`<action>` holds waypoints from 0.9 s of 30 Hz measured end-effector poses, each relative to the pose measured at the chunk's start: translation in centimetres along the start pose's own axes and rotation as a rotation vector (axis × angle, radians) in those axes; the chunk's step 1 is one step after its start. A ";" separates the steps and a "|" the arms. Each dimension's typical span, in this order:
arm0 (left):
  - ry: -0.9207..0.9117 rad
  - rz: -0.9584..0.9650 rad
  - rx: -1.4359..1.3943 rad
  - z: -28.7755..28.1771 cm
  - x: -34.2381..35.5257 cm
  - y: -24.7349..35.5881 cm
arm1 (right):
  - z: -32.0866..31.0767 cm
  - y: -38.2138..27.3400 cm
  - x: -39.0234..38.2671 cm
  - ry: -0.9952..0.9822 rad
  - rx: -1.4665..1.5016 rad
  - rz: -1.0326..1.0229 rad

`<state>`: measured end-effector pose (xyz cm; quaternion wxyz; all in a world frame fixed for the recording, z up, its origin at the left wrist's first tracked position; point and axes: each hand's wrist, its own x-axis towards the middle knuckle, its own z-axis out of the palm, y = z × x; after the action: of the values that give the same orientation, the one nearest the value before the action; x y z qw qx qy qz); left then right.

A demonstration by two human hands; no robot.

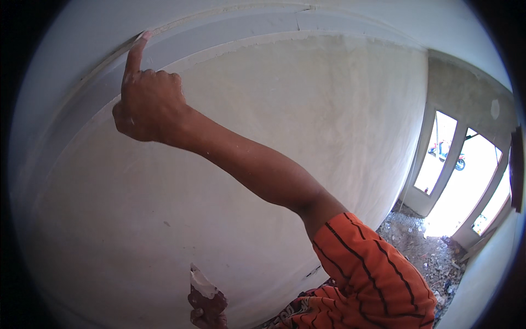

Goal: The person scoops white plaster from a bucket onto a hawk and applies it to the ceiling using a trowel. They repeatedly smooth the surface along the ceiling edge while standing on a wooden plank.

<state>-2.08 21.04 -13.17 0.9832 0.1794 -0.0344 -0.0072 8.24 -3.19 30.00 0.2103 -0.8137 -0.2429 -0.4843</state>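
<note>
High at the upper left, my right hand point(150, 104) has its index finger stretched up, its whitish tip touching the pale seam point(181, 21) between ceiling and moulding. The other fingers are curled, with their inner side hidden. My bare arm crosses the picture from an orange, dark-striped sleeve. Low in the middle, my left hand point(207, 307) is closed on what looks like a scraper point(201, 279), its blade smeared with white paste. Behind both hands is a plastered wall point(263, 109) with patchy marks, topped by the grey moulding band point(246, 27).
On the right, a grey end wall point(460, 82) holds a bright doorway point(460, 203) between tall window openings point(435, 153). A motorbike point(459, 163) stands outside. The floor point(408, 241) below is strewn with rubble. A pale wall point(487, 263) runs along the right rim.
</note>
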 end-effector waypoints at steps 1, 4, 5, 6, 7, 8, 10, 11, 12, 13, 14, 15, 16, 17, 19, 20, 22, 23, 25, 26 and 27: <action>0.037 0.001 -0.020 0.0 0.0 -0.2 | 0.1 -0.1 -0.1 -0.032 -0.026 -0.045; 0.217 0.168 0.089 1.3 -0.8 -1.5 | 0.1 5.0 -0.2 0.093 -0.268 -0.088; 0.285 0.248 0.154 2.2 -1.1 -2.1 | -0.2 7.8 -0.2 0.166 -0.372 -0.067; 0.247 0.261 0.207 3.7 -1.6 -2.2 | -1.3 10.5 0.0 0.266 -0.443 -0.086; 0.205 0.274 0.257 5.1 -1.8 -2.7 | -3.0 13.1 0.1 0.320 -0.536 -0.060; 0.166 0.290 0.310 5.8 -1.8 -2.9 | -4.9 15.0 -0.1 0.344 -0.633 -0.010; 0.166 0.086 0.092 1.3 -1.9 -1.2 | -8.7 19.3 -1.1 0.401 -0.653 -0.009; 0.166 -0.019 -0.018 -0.5 -2.0 -0.6 | -10.1 20.6 -1.7 0.424 -0.694 0.023; 0.250 -0.014 -0.007 -0.7 -1.8 -0.8 | -11.7 21.9 -2.2 0.416 -0.735 0.091; 0.333 -0.010 0.004 -0.5 -1.7 -0.9 | -13.3 22.8 -2.5 0.409 -0.777 0.159; 0.417 -0.002 0.017 -0.5 -1.6 -0.9 | -14.4 24.3 -3.0 0.431 -0.773 0.170; 0.297 -0.036 0.025 -2.3 -1.3 -0.7 | -15.4 25.6 -3.4 0.454 -0.768 0.180; 0.178 -0.061 0.034 -5.3 -1.1 0.0 | -16.2 26.1 -3.4 0.390 -0.765 0.304; 0.061 -0.089 0.042 -4.8 -1.1 0.1 | -16.7 26.8 -3.5 0.393 -0.758 0.352; 0.005 0.336 0.636 0.7 -0.9 -2.8 | -17.5 28.9 -3.7 0.398 -0.756 0.446; -0.033 0.548 0.928 3.6 -0.9 -3.9 | -18.6 30.4 -3.9 0.427 -0.777 0.410; 0.133 0.376 0.576 2.3 -0.7 -3.1 | -18.7 30.2 -3.9 0.442 -0.711 0.476; 0.213 0.291 0.399 1.9 -0.7 -2.7 | -18.6 29.9 -3.9 0.449 -0.675 0.508; 0.263 0.231 0.275 4.4 -1.3 -3.2 | -16.8 28.4 -3.3 0.546 -0.527 0.483; 0.278 0.189 0.210 6.1 -1.3 -3.6 | -16.8 27.9 -3.2 0.597 -0.466 0.469; 0.257 0.172 0.192 5.5 -1.2 -3.5 | -16.7 30.5 -2.6 0.617 -0.630 0.214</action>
<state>-3.65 15.86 -9.33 0.9548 0.2684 0.0758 0.1032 13.99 -37.57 31.84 0.0638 -0.6763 0.0759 -0.7300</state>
